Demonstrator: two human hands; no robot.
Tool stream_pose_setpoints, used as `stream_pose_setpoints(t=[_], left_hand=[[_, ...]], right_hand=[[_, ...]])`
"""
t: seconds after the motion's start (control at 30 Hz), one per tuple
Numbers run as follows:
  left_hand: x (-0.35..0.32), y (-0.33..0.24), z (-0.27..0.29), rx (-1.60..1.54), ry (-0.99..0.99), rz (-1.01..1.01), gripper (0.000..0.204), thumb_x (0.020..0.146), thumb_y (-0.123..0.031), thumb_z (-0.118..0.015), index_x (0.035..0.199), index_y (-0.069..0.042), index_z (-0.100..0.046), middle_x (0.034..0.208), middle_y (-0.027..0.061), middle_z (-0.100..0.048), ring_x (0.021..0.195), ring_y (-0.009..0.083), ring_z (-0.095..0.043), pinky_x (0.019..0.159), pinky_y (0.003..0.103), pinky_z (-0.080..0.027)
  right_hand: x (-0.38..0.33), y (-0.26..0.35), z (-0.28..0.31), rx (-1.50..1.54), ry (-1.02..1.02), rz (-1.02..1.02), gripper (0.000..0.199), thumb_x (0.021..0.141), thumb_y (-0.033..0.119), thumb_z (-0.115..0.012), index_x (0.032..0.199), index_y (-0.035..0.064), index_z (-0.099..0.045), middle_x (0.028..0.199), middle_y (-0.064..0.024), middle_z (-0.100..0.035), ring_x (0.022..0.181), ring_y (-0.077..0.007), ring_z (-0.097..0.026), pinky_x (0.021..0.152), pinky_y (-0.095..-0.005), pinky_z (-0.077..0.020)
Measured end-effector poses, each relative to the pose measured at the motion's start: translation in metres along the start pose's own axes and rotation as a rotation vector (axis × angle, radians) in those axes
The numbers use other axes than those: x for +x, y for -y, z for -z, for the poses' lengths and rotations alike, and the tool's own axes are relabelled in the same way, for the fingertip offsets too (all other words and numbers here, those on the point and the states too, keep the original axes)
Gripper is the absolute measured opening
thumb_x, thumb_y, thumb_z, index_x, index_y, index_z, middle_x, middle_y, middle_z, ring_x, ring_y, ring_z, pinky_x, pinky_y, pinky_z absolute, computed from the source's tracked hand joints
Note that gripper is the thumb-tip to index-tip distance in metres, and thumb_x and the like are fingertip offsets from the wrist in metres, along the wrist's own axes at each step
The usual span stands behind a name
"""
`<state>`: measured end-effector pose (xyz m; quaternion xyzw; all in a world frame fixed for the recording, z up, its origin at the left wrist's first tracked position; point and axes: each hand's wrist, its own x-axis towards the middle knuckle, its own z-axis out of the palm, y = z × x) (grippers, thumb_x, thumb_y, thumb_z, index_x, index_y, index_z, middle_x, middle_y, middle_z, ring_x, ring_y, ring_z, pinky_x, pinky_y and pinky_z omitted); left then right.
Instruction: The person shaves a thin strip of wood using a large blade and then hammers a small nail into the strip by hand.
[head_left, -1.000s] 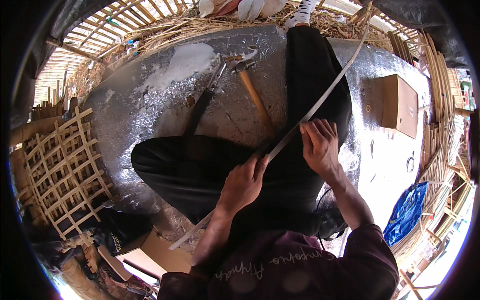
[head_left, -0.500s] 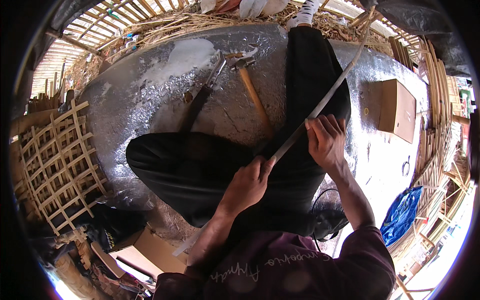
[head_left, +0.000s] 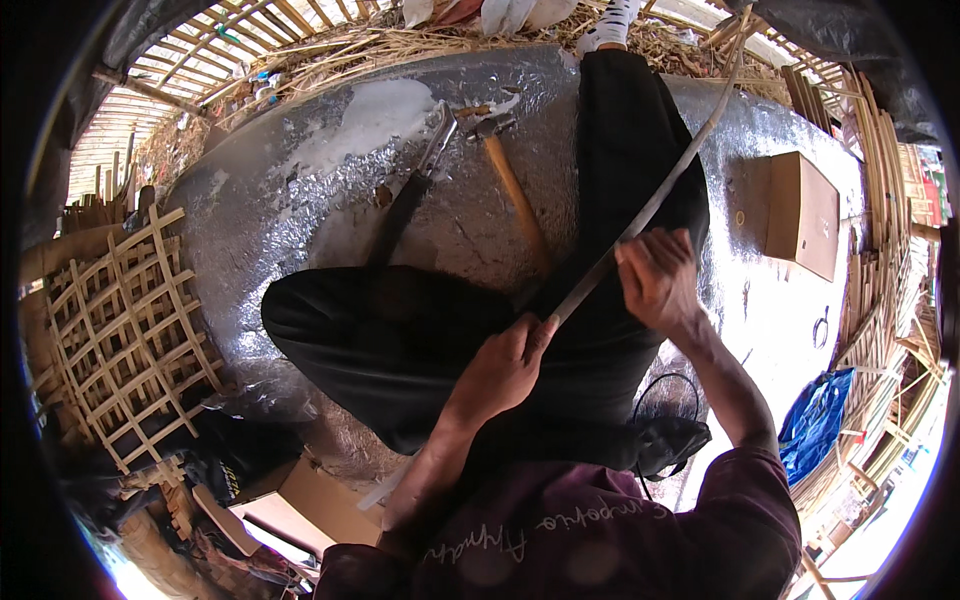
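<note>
A long, thin pale strip (head_left: 678, 172), looking like split bamboo, slants across my lap from the upper right down to my left hand. My left hand (head_left: 500, 368) is closed round it near my lap, thumb on top. What looks like the strip's tail (head_left: 378, 490) shows beyond my left forearm. Farther up, my right hand (head_left: 658, 280) is closed, knuckles up, with its thumb against the strip's right side. The curled fingers hide whatever else may be in the palm.
Before my folded leg lie a hammer (head_left: 515, 190) with a wooden handle and a black-handled tool (head_left: 405, 210) with a shiny metal end. A woven bamboo lattice (head_left: 125, 335) stands left. Cardboard boxes (head_left: 818, 215) (head_left: 325, 500) and a blue plastic sheet (head_left: 815, 425) lie around the silver mat (head_left: 250, 190).
My right hand has turned slightly, its fingers curling tighter beside the strip. My left hand keeps its grip. The whole view has shifted a little.
</note>
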<state>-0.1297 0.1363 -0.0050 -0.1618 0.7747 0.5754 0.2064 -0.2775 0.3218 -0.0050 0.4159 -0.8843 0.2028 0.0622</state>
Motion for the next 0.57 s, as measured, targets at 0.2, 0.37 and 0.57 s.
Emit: stream_pose_setpoints(t=[0.2,0.37,0.57], left_hand=[[0.001,0.001,-0.003,0.004,-0.023,-0.080,0.025,0.101,-0.027,-0.048,0.096,-0.004,-0.053,0.067,0.0203,-0.059,0.065,0.0421,-0.059,0.052,0.048,-0.044],[0.001,0.019,-0.007,0.166,-0.032,-0.250,0.024,0.100,-0.022,-0.050,0.114,-0.003,-0.056,0.079,0.0203,-0.059,0.076,0.0397,-0.059,0.062,0.045,-0.047],[0.012,0.010,-0.005,0.124,0.168,0.099,0.036,0.097,-0.024,-0.057,0.128,-0.008,-0.052,0.122,0.0177,-0.058,0.105,0.0374,-0.061,0.084,0.042,-0.051]], right_hand=[[0.006,-0.001,-0.001,-0.024,0.016,-0.038,0.016,0.079,0.009,-0.068,0.075,0.0091,-0.053,0.069,-0.0042,-0.057,0.064,-0.0225,-0.057,0.064,-0.0357,-0.0382],[0.007,-0.006,-0.012,-0.056,-0.058,-0.025,0.026,0.080,0.019,-0.073,0.069,0.0095,-0.051,0.066,-0.0047,-0.054,0.063,-0.0228,-0.057,0.060,-0.0368,-0.0389],[0.010,-0.028,-0.009,-0.107,-0.133,0.014,0.033,0.072,0.025,-0.079,0.067,0.0084,-0.051,0.065,-0.0065,-0.053,0.064,-0.0252,-0.056,0.060,-0.0385,-0.0411]])
